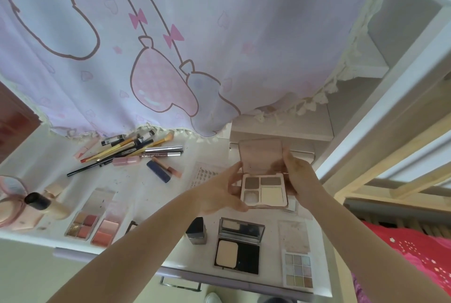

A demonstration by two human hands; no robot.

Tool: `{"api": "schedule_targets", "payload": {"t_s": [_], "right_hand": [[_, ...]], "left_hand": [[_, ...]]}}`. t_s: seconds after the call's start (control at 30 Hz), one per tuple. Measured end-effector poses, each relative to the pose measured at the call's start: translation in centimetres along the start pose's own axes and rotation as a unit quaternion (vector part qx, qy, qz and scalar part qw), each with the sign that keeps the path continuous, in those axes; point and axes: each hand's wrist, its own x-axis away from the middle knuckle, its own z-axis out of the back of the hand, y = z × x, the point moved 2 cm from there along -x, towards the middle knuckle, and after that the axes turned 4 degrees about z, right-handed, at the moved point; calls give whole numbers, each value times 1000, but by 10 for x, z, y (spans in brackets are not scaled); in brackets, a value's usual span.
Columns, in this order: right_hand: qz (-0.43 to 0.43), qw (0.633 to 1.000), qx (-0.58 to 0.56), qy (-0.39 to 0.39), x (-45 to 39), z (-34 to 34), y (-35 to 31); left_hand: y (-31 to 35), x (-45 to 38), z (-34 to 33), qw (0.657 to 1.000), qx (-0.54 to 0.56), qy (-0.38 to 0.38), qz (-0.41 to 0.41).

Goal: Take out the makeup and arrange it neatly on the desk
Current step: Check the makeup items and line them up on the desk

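1. Your left hand grips the left edge of an open eyeshadow palette, fingers curled round its side and thumb under the near corner.
2. Your right hand clasps the palette's right edge, fingers wrapped behind the hinge area.
3. You hold the palette above the white desk, its pink lid tilted up and away from you; four pans show, two grey-brown, one pale, one cream.
4. On the desk below it lies an open black powder compact with a mirrored lid, and just to its left stands a small dark bottle.
5. At the near right corner lies a pastel nine-pan palette, lid open.
6. To the left sit two open blush palettes side by side, touching.
7. Further left a foundation bottle with a black cap lies tilted, next to a round pink compact.
8. At the back of the desk a loose heap of brushes and pencils lies under the hem of a printed curtain, with a navy lipstick tube near it.
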Motion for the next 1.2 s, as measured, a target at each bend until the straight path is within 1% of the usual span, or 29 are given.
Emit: {"api": "schedule_targets", "payload": {"t_s": [0.1, 0.23, 0.33, 0.4, 0.47, 0.57, 0.63, 0.73, 0.8, 0.93, 1.07, 1.2], "right_hand": [[-19, 998, 50, 29, -10, -3, 15], [10, 993, 114, 4, -22, -3, 38], [-3, 989, 143, -23, -33, 2, 53], [-12, 985, 169, -22, -40, 6, 62], [-27, 983, 183, -15, -46, 9, 72], [-31, 976, 216, -6, -53, 11, 84], [-35, 969, 242, -12, -56, 11, 92], [-57, 967, 246, -9, -58, 10, 103], [-56, 960, 274, -6, -58, 9, 107], [-42, 931, 363, -12, -58, 5, 113], [-34, 912, 409, -7, -62, 4, 117], [-34, 900, 434, -23, -65, 2, 117]], "left_hand": [[-10, -12, 0, 997, -59, 25, 36], [-14, -28, 4, 985, -159, 40, 54], [-17, -40, 6, 965, -249, 51, 70], [-19, -52, 7, 956, -280, 49, 74], [-23, -64, 8, 961, -257, 39, 92], [-32, -79, 8, 971, -192, 53, 129], [-37, -86, 3, 972, -169, 63, 153], [-46, -94, -1, 966, -161, 88, 183], [-49, -97, -3, 962, -165, 92, 199], [-53, -101, -5, 946, -205, 86, 237], [-50, -105, -4, 936, -238, 94, 240], [-53, -106, 0, 922, -274, 102, 255]]}}
